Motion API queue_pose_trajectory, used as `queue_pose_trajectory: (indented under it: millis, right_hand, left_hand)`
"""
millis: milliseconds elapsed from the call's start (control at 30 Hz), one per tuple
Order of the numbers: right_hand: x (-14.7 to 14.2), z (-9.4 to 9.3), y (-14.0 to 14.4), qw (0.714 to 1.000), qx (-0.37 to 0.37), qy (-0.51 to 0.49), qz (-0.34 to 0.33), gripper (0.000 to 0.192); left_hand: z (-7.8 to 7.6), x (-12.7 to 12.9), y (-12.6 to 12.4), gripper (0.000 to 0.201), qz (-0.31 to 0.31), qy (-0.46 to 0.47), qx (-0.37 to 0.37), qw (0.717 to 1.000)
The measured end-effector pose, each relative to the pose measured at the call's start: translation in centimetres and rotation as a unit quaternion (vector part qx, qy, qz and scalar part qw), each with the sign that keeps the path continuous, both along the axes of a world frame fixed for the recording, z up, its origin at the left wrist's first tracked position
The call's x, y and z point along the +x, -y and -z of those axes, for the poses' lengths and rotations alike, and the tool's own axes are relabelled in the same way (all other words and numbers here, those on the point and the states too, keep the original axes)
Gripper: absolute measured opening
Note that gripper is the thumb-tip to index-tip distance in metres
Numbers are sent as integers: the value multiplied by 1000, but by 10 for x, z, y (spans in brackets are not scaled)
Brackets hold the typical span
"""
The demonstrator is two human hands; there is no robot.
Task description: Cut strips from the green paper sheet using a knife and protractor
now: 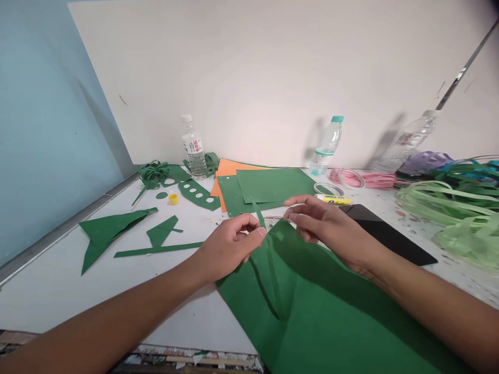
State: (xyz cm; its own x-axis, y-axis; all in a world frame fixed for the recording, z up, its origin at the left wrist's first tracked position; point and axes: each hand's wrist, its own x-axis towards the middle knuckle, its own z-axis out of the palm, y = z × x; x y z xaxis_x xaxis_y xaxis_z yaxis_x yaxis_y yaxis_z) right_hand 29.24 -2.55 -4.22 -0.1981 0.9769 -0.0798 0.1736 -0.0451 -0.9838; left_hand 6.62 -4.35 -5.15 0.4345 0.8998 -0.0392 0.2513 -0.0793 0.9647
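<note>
Green paper sheet [331,311] nearest, spread on counter [58,280] at 6 o'clock. Left hand [230,246] half curled, thumb and forefinger pinching thin green strip [259,215] rising from sheet. Right hand [331,226] at 3 o'clock of left, fingers loosely extended, tips near strip; contact unclear. Glue stick [334,199] at 12 o'clock.

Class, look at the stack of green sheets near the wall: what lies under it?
Under the green sheets an orange sheet sticks out at the left. How far it reaches underneath, and whether more lies below, is covered.
</note>
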Motion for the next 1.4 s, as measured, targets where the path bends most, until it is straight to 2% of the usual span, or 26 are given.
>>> queue_pose_trajectory:
  millis: [167, 300, 400, 567, 800, 1000, 1233, 1333, 1400]
  right_hand:
    - [-11, -3, 15, 986, -23, 71, -148, 24]
    - [-17, 3, 21, 981, -26, 62, -182, 22]
    - [-16, 7, 20, 980, -25, 61, -187, 21]
    - [-15, 8, 19, 979, -19, 67, -190, 21]
    - [-15, 8, 18, 980, -35, 60, -189, 17]
    - [-13, 10, 18, 972, -59, 61, -219, 17]
    - [-16, 5, 18, 982, -45, 57, -174, 15]
    - [-14, 2, 18, 984, -57, 45, -165, 9]
    - [-12, 1, 18, 988, -50, 36, -142, 11]
  left_hand:
    - [0, 0, 0, 25, -5, -3, 11, 1000]
    - [0, 1, 0, 24, 6, -9, 15, 1000]
    - [0, 1, 0, 26, 18, -16, 8, 1000]
    - [2, 0, 0, 27, 18, -40, 40, 998]
    - [3, 1, -2, 31, -27, 3, 4, 1000]
    - [2, 1, -3, 32, -44, 6, -3, 999]
    - [2, 0, -1, 25, 18, -20, -4, 1000]
    - [3, 0, -1, 24, 18, -21, -8, 1000]
    - [2, 0, -1, 24, 11, -21, -7, 1000]
